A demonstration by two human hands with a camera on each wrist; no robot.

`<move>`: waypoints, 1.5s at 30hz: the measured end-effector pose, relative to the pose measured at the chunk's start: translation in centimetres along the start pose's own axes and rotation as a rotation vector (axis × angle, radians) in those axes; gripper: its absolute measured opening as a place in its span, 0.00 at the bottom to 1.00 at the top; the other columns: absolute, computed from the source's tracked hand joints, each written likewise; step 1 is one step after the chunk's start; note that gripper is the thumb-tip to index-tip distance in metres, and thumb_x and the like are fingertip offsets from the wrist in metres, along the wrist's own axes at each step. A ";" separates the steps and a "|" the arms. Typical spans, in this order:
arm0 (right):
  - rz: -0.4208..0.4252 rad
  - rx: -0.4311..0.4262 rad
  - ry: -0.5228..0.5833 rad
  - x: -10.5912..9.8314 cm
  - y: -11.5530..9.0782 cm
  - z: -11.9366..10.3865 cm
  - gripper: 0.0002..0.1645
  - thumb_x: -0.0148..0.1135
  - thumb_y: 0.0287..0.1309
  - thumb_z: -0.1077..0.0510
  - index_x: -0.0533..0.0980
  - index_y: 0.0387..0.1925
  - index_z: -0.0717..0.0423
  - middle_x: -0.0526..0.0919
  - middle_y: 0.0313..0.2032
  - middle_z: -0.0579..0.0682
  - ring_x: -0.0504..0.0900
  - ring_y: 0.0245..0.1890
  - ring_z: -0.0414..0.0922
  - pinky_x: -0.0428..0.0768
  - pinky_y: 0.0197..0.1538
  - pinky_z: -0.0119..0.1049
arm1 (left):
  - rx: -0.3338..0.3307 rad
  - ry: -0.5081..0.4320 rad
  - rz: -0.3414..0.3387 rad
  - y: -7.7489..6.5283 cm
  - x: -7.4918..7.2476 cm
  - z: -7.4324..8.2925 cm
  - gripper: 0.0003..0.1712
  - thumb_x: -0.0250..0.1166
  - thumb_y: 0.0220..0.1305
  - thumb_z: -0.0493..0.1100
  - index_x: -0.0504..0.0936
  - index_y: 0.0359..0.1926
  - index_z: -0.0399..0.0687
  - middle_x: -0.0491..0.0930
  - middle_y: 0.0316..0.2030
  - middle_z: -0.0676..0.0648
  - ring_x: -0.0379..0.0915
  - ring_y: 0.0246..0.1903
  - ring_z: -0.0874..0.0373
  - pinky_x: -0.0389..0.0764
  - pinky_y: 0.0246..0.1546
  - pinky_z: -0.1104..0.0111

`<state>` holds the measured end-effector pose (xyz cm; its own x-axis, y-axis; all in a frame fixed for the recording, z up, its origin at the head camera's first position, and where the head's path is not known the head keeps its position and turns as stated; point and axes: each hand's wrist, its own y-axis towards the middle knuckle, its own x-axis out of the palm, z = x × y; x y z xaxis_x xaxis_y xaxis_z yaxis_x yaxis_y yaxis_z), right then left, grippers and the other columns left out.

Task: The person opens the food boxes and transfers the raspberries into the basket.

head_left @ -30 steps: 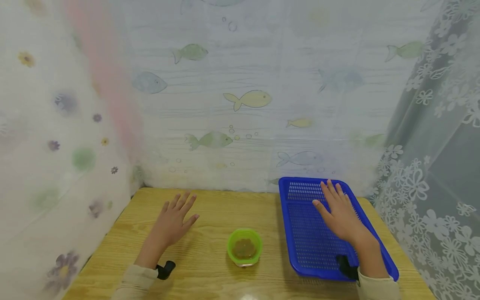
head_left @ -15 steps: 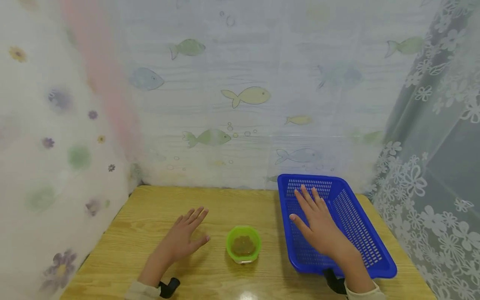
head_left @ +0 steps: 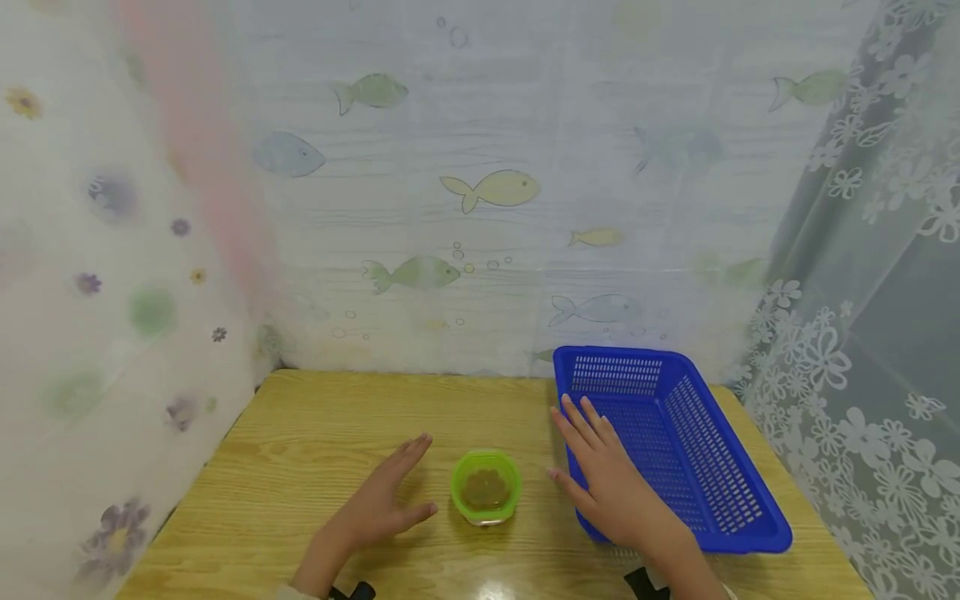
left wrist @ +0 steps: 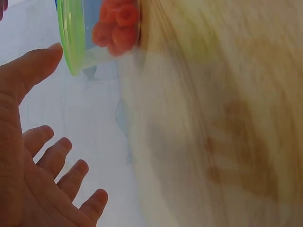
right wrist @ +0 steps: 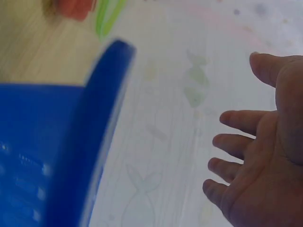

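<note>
A small clear container with a bright green lid (head_left: pixel 486 487) stands on the wooden table; through its side in the left wrist view several red raspberries (left wrist: pixel 121 28) show. My left hand (head_left: pixel 378 500) hovers just left of it, fingers extended, thumb toward the lid, holding nothing. To the right of the container, my right hand (head_left: pixel 611 492) is held over the left rim of a blue plastic basket (head_left: pixel 693 450), fingers spread and holding nothing. In the right wrist view the basket rim (right wrist: pixel 102 118) is beside the open palm.
The wooden table (head_left: pixel 337 408) ends at a fish-patterned curtain (head_left: pixel 450 208) at the back. A flowered curtain (head_left: pixel 135 375) hangs along the left, and a lace curtain (head_left: pixel 847 400) borders the right.
Both hands have moved inward toward the green-lidded container, the left one rightward and the right one leftward from over the basket's middle. The container and basket stay in place.
</note>
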<state>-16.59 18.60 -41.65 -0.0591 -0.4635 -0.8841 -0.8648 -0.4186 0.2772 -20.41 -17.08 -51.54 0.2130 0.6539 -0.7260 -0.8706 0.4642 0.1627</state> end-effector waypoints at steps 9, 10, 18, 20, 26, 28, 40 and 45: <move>0.140 -0.182 -0.093 2.6 -0.5 -1.3 0.38 0.58 0.72 0.42 0.65 0.73 0.60 0.62 0.75 0.62 0.61 0.74 0.63 0.66 0.70 0.64 | 0.000 -0.134 0.052 -0.1 2.0 0.3 0.59 0.79 0.54 0.50 0.54 0.81 0.56 0.57 0.78 0.46 0.52 0.76 0.40 0.58 0.72 0.40; 0.156 -0.203 -0.110 2.9 -0.5 -1.4 0.37 0.56 0.73 0.41 0.67 0.72 0.60 0.64 0.74 0.62 0.63 0.73 0.62 0.69 0.68 0.62 | -0.005 -0.157 0.053 -0.1 2.1 0.3 0.59 0.79 0.54 0.50 0.54 0.81 0.57 0.57 0.78 0.46 0.52 0.76 0.39 0.59 0.72 0.39; 0.176 -0.279 -0.116 5.5 -0.8 -2.5 0.35 0.71 0.62 0.50 0.72 0.66 0.59 0.71 0.69 0.58 0.71 0.68 0.58 0.78 0.62 0.55 | 0.000 -0.397 0.042 0.2 3.4 0.3 0.60 0.80 0.53 0.43 0.53 0.81 0.57 0.54 0.78 0.40 0.54 0.75 0.37 0.63 0.70 0.40; 0.160 -0.276 -0.115 6.2 -0.9 -2.9 0.37 0.75 0.56 0.53 0.73 0.65 0.59 0.73 0.68 0.58 0.72 0.67 0.58 0.79 0.61 0.54 | 0.005 -0.443 0.046 0.3 3.7 0.4 0.60 0.80 0.54 0.42 0.53 0.80 0.52 0.55 0.78 0.37 0.56 0.73 0.35 0.65 0.68 0.40; 0.154 -0.298 -0.132 8.6 -0.9 -3.4 0.39 0.79 0.50 0.54 0.74 0.63 0.57 0.77 0.64 0.58 0.75 0.64 0.58 0.81 0.60 0.53 | -0.028 -0.548 0.020 0.6 4.3 0.7 0.60 0.78 0.56 0.39 0.48 0.80 0.40 0.56 0.75 0.32 0.60 0.71 0.32 0.67 0.67 0.38; 0.170 -0.303 -0.128 9.4 -0.8 -3.3 0.39 0.80 0.47 0.55 0.75 0.62 0.56 0.78 0.63 0.57 0.76 0.62 0.58 0.81 0.59 0.53 | -0.037 -0.581 0.007 0.8 4.6 0.7 0.61 0.78 0.56 0.38 0.47 0.80 0.39 0.57 0.75 0.32 0.60 0.71 0.32 0.67 0.68 0.40; 0.192 -0.336 -0.123 11.2 0.0 -2.0 0.33 0.78 0.47 0.58 0.79 0.58 0.55 0.79 0.62 0.55 0.75 0.62 0.57 0.79 0.61 0.51 | -0.040 -0.681 -0.048 1.9 6.1 0.8 0.61 0.78 0.54 0.35 0.46 0.79 0.34 0.59 0.74 0.32 0.59 0.72 0.36 0.69 0.69 0.69; 0.153 -0.317 -0.102 11.5 0.5 -1.5 0.31 0.75 0.51 0.58 0.78 0.59 0.53 0.78 0.62 0.52 0.74 0.65 0.56 0.77 0.64 0.51 | -0.042 -0.686 -0.062 2.3 6.4 1.2 0.60 0.78 0.54 0.36 0.49 0.79 0.39 0.58 0.75 0.35 0.57 0.74 0.38 0.64 0.72 0.62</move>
<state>-16.98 11.91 -51.09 -0.2389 -0.4659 -0.8520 -0.6457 -0.5791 0.4977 -20.52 -11.18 -55.02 0.4834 0.8635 -0.1442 -0.8612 0.4986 0.0984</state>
